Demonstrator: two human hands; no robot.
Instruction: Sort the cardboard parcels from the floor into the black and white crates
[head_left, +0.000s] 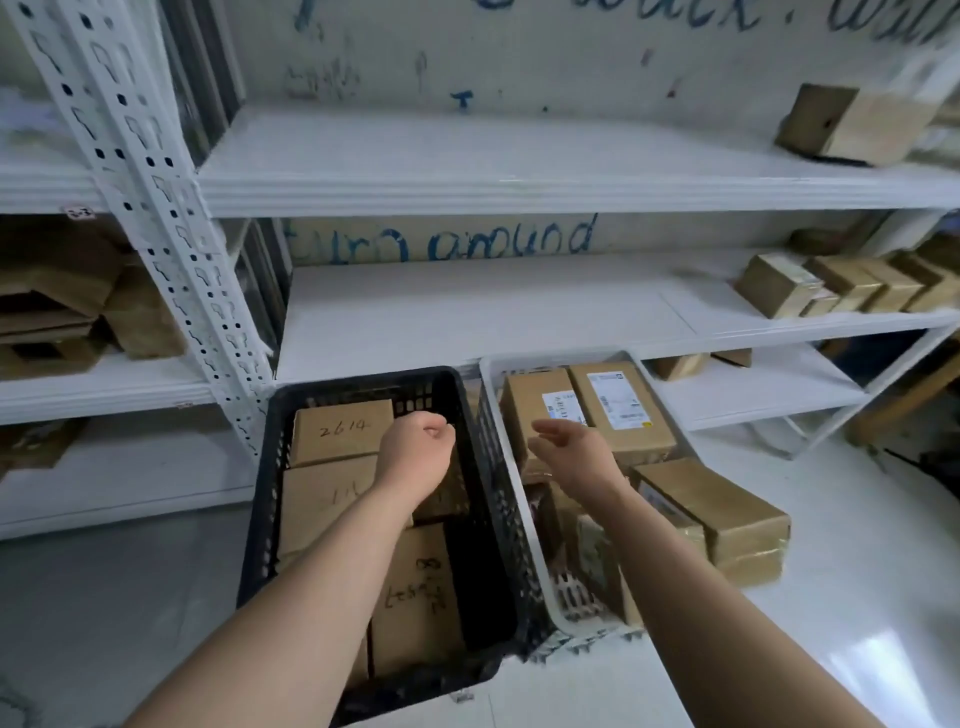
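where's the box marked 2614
Head view: the box marked 2614 lies at the far end of the black crate, just left of the left hand.

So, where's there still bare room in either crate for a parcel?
Black crate: a dark bare strip between the handwritten near parcel and its right wall. White crate looks crowded, labelled parcels filling its far end.

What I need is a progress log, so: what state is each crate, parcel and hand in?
black crate: on the floor, part filled with hand-marked parcels.
white crate: beside it, holding labelled parcels.
taped parcel: at the white crate's right side, seemingly outside it.
left hand: above the black crate, fingers curled, grip empty.
right hand: above the white crate, fingers straight, empty.
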